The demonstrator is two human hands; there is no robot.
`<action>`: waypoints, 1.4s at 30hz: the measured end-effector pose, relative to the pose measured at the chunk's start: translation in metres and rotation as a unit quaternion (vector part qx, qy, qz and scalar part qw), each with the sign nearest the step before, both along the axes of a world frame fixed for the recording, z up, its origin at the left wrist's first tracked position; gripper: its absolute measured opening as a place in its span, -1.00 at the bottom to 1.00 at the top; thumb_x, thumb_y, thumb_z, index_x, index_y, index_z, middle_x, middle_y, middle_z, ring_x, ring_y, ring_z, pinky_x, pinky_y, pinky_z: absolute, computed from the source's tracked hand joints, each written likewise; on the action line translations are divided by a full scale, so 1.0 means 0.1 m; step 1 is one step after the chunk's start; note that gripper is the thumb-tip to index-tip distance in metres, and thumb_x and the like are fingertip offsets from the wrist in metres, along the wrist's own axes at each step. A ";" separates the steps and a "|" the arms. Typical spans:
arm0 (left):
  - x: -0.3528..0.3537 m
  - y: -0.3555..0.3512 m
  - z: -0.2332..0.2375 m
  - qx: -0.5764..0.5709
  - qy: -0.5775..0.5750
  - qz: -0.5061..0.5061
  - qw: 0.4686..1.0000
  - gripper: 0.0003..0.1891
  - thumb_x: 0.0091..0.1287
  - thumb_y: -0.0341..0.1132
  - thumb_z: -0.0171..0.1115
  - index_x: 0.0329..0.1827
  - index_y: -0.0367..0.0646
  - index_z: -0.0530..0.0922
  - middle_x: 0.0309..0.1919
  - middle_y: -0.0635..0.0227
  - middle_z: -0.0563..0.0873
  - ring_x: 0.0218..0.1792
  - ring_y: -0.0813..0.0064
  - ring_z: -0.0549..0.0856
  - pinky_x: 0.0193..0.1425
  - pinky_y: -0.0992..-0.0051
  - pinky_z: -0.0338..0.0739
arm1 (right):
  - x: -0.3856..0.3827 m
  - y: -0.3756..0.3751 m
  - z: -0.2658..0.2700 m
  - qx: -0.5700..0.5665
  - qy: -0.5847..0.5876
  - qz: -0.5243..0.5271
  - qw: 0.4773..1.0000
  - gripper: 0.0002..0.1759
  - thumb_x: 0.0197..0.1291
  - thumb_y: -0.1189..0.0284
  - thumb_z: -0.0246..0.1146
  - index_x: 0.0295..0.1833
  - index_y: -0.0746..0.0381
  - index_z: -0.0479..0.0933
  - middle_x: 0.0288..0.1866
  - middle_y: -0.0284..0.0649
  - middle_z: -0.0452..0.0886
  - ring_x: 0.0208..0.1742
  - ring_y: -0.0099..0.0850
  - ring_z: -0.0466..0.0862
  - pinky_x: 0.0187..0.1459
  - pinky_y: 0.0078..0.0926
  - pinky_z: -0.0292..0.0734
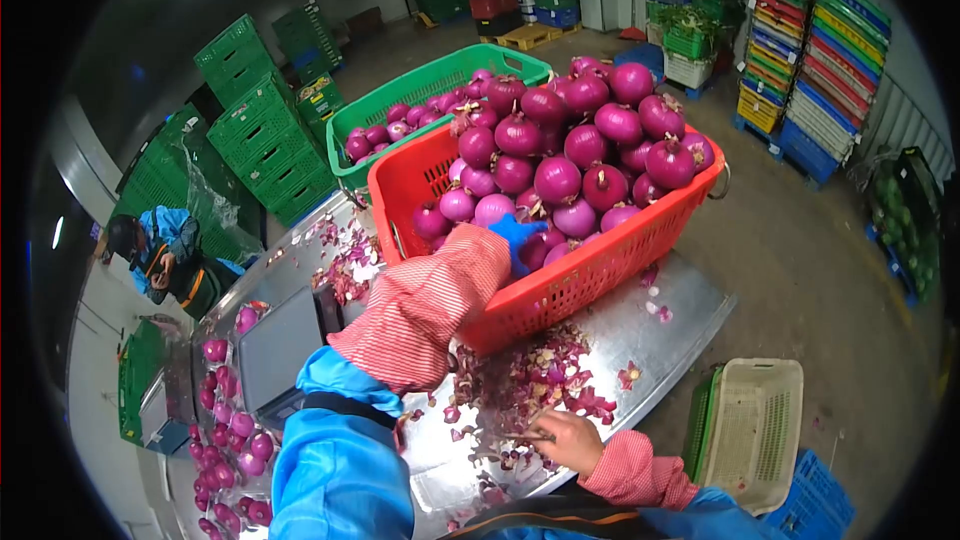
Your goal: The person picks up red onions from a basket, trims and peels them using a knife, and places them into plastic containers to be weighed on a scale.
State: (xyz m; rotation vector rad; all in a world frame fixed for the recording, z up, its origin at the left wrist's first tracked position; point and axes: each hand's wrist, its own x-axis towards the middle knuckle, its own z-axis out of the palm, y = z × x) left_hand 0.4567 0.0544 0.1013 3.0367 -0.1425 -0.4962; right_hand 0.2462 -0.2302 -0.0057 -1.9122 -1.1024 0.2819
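Observation:
My left hand [518,238], in a blue glove below a red-checked sleeve, reaches into the red crate [560,305]. Its visible fingers are spread against the heaped red onions [557,181]; part of the hand is hidden behind the cuff. Low over the metal table [665,325], my bare right hand [570,442] is closed around a thin, dark tool that looks like a small knife [520,436]. Under and around that hand lie onion skins [545,370] and trimmings.
Behind the red crate stands a green crate [350,165] of onions. A grey scale [280,345] and bagged onions [225,430] are at the left, where another person [165,255] works. A pale crate [760,430] stands at the lower right; stacked crates [265,140] rise behind.

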 end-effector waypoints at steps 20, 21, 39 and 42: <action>-0.91 -0.09 0.69 -0.778 -0.029 0.145 0.611 -0.13 0.09 -0.32 0.54 0.48 0.06 0.26 0.32 0.22 0.46 0.18 0.14 0.65 -0.03 0.23 0.73 | 0.34 -0.48 0.23 0.116 0.289 -0.197 0.930 -0.65 0.46 0.25 0.18 -0.09 0.36 0.66 -0.34 -0.13 0.72 -0.31 -0.47 0.68 -0.24 -0.40 0.52; -1.12 -0.16 0.71 -0.801 -0.017 0.133 0.584 -0.11 0.08 -0.29 0.56 0.49 0.07 0.24 0.32 0.21 0.47 0.20 0.12 0.64 -0.03 0.22 0.73 | 0.41 -0.45 0.35 0.122 0.294 -0.202 0.926 -0.66 0.48 0.28 0.15 -0.07 0.36 0.66 -0.36 -0.20 0.72 -0.32 -0.46 0.68 -0.26 -0.42 0.53; -3.30 -0.76 0.13 -0.832 -0.031 0.206 0.515 -0.04 0.01 -0.08 0.56 0.46 -0.24 0.29 0.31 0.18 0.52 0.30 0.29 0.55 0.42 0.26 0.43 | 0.32 0.40 1.19 0.080 -0.326 -0.008 0.942 -0.63 0.03 0.52 0.31 0.02 0.26 0.60 -0.38 -0.25 0.54 -0.40 -0.33 0.64 -0.38 -0.38 0.57; -3.40 -0.80 0.08 -0.848 -0.017 0.234 0.475 -0.05 0.01 -0.07 0.55 0.46 -0.25 0.29 0.33 0.15 0.51 0.31 0.24 0.55 0.40 0.22 0.45 | 0.45 0.33 0.88 0.064 -0.311 -0.050 0.947 -0.61 0.04 0.53 0.31 0.06 0.23 0.60 -0.34 -0.24 0.60 -0.39 -0.29 0.68 -0.38 -0.34 0.59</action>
